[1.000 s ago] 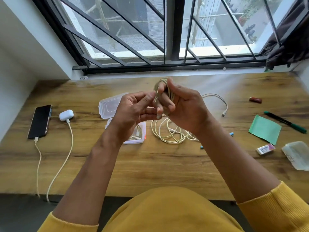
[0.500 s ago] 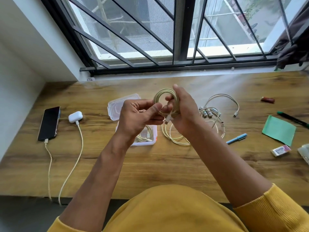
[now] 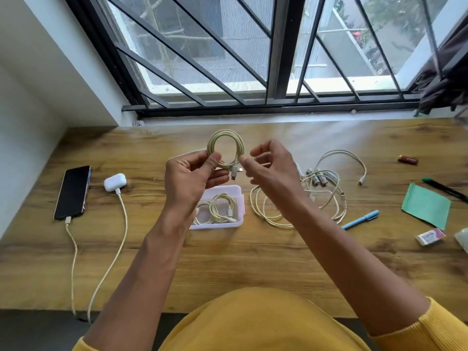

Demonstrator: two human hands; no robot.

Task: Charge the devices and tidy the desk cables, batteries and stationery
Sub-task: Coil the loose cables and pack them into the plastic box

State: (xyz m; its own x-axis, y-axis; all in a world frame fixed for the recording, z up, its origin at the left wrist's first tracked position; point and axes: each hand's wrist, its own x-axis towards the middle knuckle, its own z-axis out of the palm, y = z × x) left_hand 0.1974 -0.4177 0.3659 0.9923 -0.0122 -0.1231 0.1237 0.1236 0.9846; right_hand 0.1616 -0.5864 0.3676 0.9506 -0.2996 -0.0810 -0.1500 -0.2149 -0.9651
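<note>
My left hand [image 3: 192,176] pinches a coiled cream cable [image 3: 224,143] between thumb and fingers and holds it up above the desk, with two white plugs hanging from its lower edge. My right hand [image 3: 272,168] is just right of the coil, its fingers loosely curled and one fingertip at the coil's right side. Below the hands stands a clear plastic box [image 3: 239,198] with another coiled cable [image 3: 217,211] in it. Loose cream cables [image 3: 298,206] and batteries [image 3: 319,178] lie to its right. At the left, a phone [image 3: 73,192] and a white earbuds case [image 3: 115,182] are plugged in.
On the right of the wooden desk [image 3: 253,262] lie a blue pen [image 3: 361,219], a green paper [image 3: 426,206], an eraser [image 3: 430,236], a dark green pen [image 3: 445,190] and a red lighter [image 3: 407,160]. Two charging cables run over the front edge at left. A barred window is behind.
My right hand has let go of the coil and drawn a little to the right. The coil now stands in my left hand alone. The camera has tilted up slightly.
</note>
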